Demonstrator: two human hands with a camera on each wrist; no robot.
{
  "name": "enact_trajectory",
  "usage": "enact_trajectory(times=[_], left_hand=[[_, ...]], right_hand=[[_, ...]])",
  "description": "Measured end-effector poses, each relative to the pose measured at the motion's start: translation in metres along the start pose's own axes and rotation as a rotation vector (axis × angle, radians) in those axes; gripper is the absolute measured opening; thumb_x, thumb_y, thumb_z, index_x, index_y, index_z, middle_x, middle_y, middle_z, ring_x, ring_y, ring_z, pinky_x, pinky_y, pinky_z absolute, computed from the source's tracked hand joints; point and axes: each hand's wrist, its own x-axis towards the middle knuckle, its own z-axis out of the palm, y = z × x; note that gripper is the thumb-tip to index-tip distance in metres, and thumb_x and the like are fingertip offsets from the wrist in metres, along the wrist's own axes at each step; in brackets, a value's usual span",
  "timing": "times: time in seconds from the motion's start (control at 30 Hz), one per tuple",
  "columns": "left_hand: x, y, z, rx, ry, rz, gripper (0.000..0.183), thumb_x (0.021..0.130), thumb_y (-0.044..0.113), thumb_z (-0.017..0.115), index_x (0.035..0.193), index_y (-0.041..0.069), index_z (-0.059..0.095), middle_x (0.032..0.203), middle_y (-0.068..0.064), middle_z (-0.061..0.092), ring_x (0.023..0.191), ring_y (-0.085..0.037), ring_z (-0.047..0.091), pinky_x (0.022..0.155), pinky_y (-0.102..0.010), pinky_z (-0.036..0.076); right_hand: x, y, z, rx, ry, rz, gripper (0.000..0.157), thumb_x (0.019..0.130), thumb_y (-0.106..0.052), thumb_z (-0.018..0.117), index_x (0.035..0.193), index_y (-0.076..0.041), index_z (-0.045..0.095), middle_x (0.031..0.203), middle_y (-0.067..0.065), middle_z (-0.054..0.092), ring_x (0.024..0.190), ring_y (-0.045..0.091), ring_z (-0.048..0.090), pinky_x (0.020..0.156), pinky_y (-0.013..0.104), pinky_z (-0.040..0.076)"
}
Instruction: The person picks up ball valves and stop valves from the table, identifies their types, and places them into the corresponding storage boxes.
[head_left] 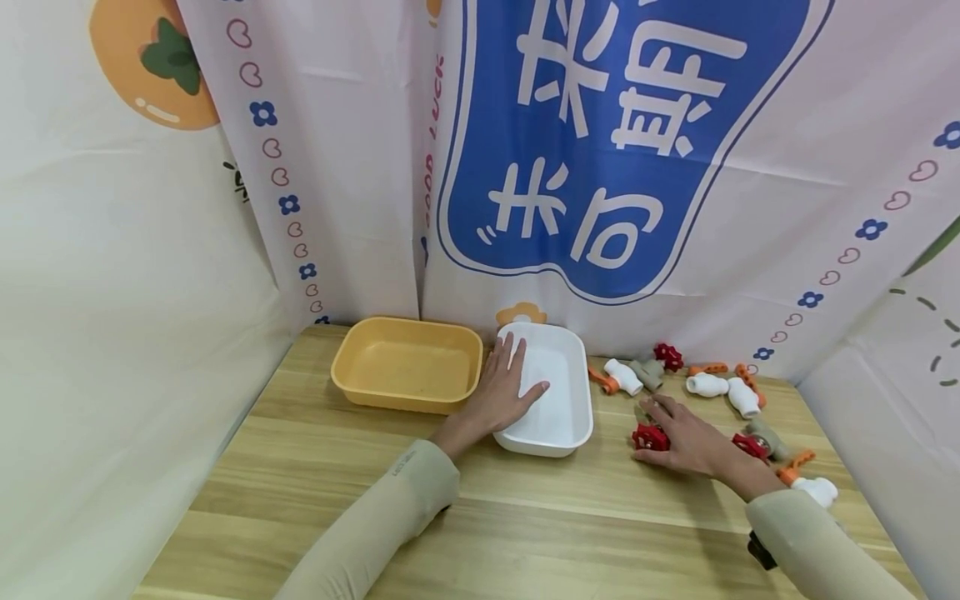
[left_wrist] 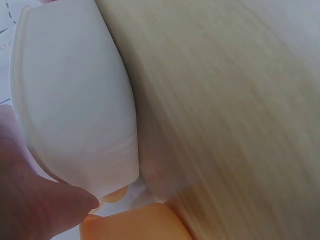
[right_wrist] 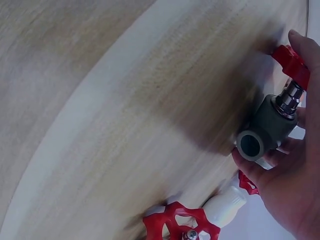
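My right hand (head_left: 686, 437) holds a grey stop valve (right_wrist: 270, 127) with a red handwheel (head_left: 649, 437), just right of the white tray. In the right wrist view, the thumb is by the handwheel and fingertips lie along the grey body, whose round opening shows. My left hand (head_left: 504, 393) rests over the left rim of the white tray (head_left: 555, 450), fingers stretched out and thumb spread over the inside. The left wrist view shows that tray's outer wall (left_wrist: 75, 100) close up, with part of the hand (left_wrist: 45, 205) at its rim.
A yellow tray (head_left: 408, 402) stands left of the white one. Around my right hand lie a white ball valve (head_left: 622, 377) with an orange lever, a grey valve (head_left: 647, 375), more white ball valves (head_left: 744, 397) and another grey valve (head_left: 765, 437). A printed curtain (head_left: 360, 167) hangs behind.
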Motion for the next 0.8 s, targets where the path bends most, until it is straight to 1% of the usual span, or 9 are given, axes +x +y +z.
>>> enact_trajectory(times=[0.17, 0.3, 0.53, 0.63, 0.8], left_hand=[[0.0003, 0.0003, 0.0016, -0.042, 0.031, -0.038, 0.089, 0.108, 0.059, 0.047, 0.171, 0.009, 0.008, 0.178, -0.016, -0.005, 0.165, -0.036, -0.004, 0.134, -0.051, 0.011], [0.0011, 0.0005, 0.0024, -0.068, 0.037, -0.073, 0.090, 0.108, 0.060, 0.047, 0.171, 0.011, 0.007, 0.179, -0.015, -0.008, 0.165, -0.035, -0.005, 0.133, -0.052, 0.013], [0.0037, 0.0001, 0.0053, -0.098, 0.057, -0.109, 0.089, 0.108, 0.056, 0.050, 0.171, 0.010, 0.007, 0.179, -0.015, -0.007, 0.165, -0.035, 0.000, 0.133, -0.051, 0.016], [0.0039, 0.0006, 0.0055, -0.118, 0.061, -0.128, 0.090, 0.108, 0.056, 0.052, 0.171, 0.009, 0.007, 0.179, -0.014, -0.008, 0.165, -0.034, 0.000, 0.133, -0.050, 0.016], [0.0047, 0.0001, 0.0065, -0.146, 0.045, -0.177, 0.093, 0.108, 0.057, 0.050, 0.171, 0.008, 0.002, 0.179, -0.013, -0.010, 0.165, -0.031, -0.004, 0.133, -0.047, 0.011]], right_hand=[[0.0010, 0.0012, 0.0009, 0.005, 0.005, -0.006, 0.096, 0.091, -0.067, 0.073, 0.156, -0.001, 0.048, 0.154, 0.035, 0.043, 0.134, 0.057, 0.052, 0.101, 0.070, 0.052], [0.0016, 0.0020, 0.0020, 0.004, 0.006, -0.020, 0.095, 0.091, -0.065, 0.074, 0.156, 0.000, 0.048, 0.153, 0.034, 0.043, 0.133, 0.056, 0.053, 0.101, 0.069, 0.052], [0.0019, 0.0030, 0.0029, 0.011, 0.006, -0.023, 0.093, 0.091, -0.063, 0.075, 0.155, 0.000, 0.049, 0.153, 0.035, 0.044, 0.132, 0.056, 0.054, 0.102, 0.070, 0.052], [0.0017, 0.0028, 0.0030, 0.014, 0.006, -0.022, 0.093, 0.092, -0.062, 0.074, 0.155, 0.000, 0.049, 0.152, 0.035, 0.044, 0.132, 0.056, 0.054, 0.102, 0.070, 0.051], [0.0017, 0.0012, 0.0031, 0.014, 0.007, -0.020, 0.091, 0.093, -0.061, 0.074, 0.155, 0.000, 0.049, 0.153, 0.035, 0.044, 0.132, 0.056, 0.053, 0.102, 0.070, 0.051]])
